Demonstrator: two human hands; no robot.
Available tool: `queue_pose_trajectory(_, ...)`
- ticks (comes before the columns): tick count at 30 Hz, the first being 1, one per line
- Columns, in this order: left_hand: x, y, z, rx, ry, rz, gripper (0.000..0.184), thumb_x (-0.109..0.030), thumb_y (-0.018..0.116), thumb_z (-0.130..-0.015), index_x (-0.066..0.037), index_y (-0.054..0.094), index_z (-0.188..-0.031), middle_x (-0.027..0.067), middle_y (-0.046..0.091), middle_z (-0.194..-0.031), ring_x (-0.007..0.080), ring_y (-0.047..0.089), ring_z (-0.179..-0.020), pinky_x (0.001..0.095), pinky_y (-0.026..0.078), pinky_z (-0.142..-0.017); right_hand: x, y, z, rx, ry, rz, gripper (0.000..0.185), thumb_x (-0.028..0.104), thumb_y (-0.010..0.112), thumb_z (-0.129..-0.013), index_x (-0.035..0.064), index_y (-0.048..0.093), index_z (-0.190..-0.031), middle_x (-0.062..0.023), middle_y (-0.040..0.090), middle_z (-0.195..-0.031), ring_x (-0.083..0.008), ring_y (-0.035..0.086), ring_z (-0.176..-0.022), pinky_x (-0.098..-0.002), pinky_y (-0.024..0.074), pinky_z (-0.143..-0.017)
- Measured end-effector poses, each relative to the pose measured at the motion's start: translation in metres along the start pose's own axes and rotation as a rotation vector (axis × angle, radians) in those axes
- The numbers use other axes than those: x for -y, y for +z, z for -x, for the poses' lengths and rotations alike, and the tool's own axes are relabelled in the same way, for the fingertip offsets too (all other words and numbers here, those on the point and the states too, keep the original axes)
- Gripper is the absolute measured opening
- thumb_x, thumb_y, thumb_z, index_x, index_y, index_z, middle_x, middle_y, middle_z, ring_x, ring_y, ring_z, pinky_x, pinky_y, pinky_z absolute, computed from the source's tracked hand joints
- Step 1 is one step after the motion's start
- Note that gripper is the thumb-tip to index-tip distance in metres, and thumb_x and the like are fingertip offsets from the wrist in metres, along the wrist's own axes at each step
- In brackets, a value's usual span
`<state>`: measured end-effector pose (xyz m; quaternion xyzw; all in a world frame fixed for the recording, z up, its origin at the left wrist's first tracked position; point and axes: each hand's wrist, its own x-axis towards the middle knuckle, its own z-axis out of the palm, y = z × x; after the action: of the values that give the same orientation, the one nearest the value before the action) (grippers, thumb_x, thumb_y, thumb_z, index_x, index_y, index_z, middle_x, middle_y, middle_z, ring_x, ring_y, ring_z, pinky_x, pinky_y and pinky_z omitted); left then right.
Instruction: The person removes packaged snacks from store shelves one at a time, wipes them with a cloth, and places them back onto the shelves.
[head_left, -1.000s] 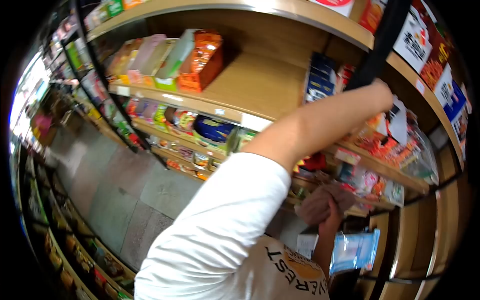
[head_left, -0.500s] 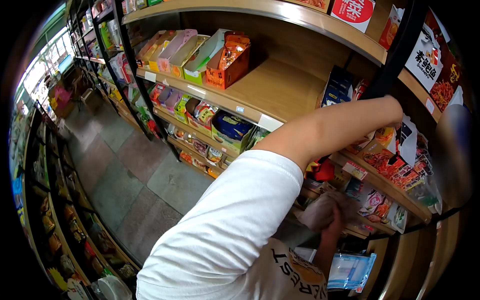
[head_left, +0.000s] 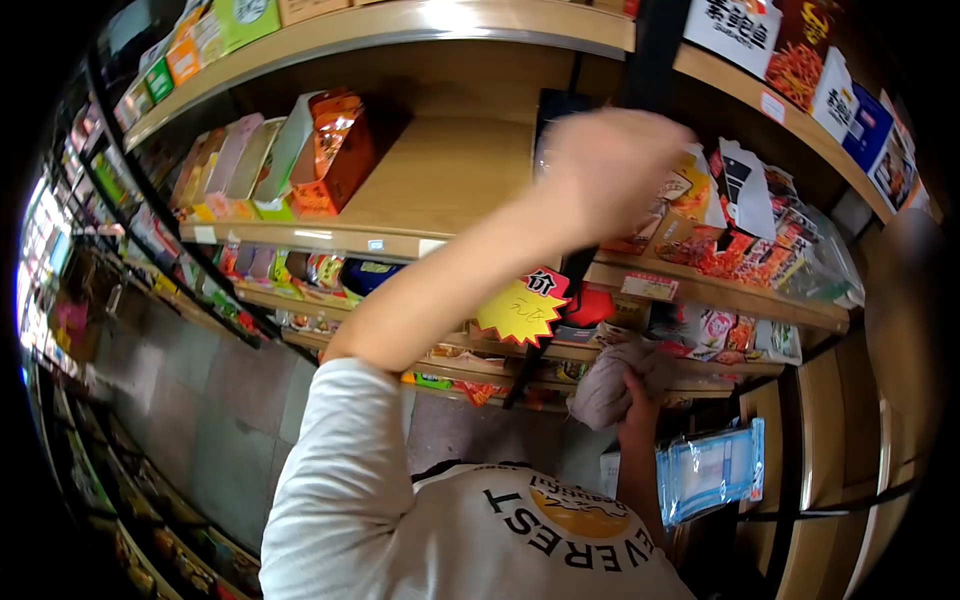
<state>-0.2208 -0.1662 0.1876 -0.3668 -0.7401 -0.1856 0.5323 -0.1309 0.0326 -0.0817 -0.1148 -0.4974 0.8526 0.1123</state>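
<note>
My left hand (head_left: 622,170) is raised in front of the black shelf post, with its arm stretched across the view. Motion smears it, and its fingers cannot be made out. Behind and to its right are opened snack boxes (head_left: 690,215) and red snack packets (head_left: 765,258) on the shelf. Lower down, my right hand (head_left: 640,398) grips a bunched greyish-purple cloth (head_left: 603,388), just in front of the lower shelves.
An orange snack box (head_left: 335,165) ends a row of cartons on the left of the wooden shelf (head_left: 450,165). A yellow starburst price sign (head_left: 520,312) hangs by the post. Blue-edged clear plastic packs (head_left: 708,470) are at lower right. Tiled floor (head_left: 215,420) runs along the aisle.
The view has swung to the right. My left hand has drawn back from the snack boxes right of the post, moving left. The cloth stays in my right hand.
</note>
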Motion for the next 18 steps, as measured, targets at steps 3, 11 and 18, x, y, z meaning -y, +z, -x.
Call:
queue_pose_trajectory(3, 0.061, -0.040, 0.024, 0.345, -0.528, -0.053, 0.022, -0.023, 0.064, -0.070, -0.004, 0.059, -0.078, 0.0110, 0.060, -0.073, 0.0241, 0.060, -0.072, 0.0320, 0.047, -0.059, 0.010, 0.005, 0.011, -0.023, 0.013, -0.044, 0.055, 0.006, 0.065, -0.068, 0.0026, 0.041, -0.117, -0.0063, 0.049, -0.110, -0.0187, 0.047, -0.101, -0.0304, 0.0372, -0.086)
queue_pose_trajectory(11, 0.121, 0.073, 0.059, 0.826, -0.418, -0.274, 0.031, -0.030, 0.054, -0.074, -0.010, 0.060, -0.096, 0.0183, 0.055, -0.101, 0.0321, 0.040, -0.111, 0.0546, 0.022, -0.094, -0.022, -0.029, -0.002, -0.039, 0.067, -0.113, 0.041, 0.007, 0.061, -0.072, 0.0006, 0.047, -0.110, -0.0093, 0.052, -0.108, -0.0224, 0.052, -0.096, -0.0328, 0.0426, -0.081)
queue_pose_trajectory(18, 0.104, 0.056, 0.055, 0.637, -0.367, -0.309, 0.015, -0.012, 0.057, -0.065, -0.010, 0.063, -0.078, 0.0124, 0.061, -0.079, 0.0247, 0.057, -0.084, 0.0443, 0.036, -0.085, 0.002, -0.009, 0.020, -0.021, 0.081, -0.080, 0.038, 0.007, 0.058, -0.075, -0.0005, 0.047, -0.110, -0.0114, 0.051, -0.106, -0.0238, 0.053, -0.093, -0.0347, 0.0467, -0.074)
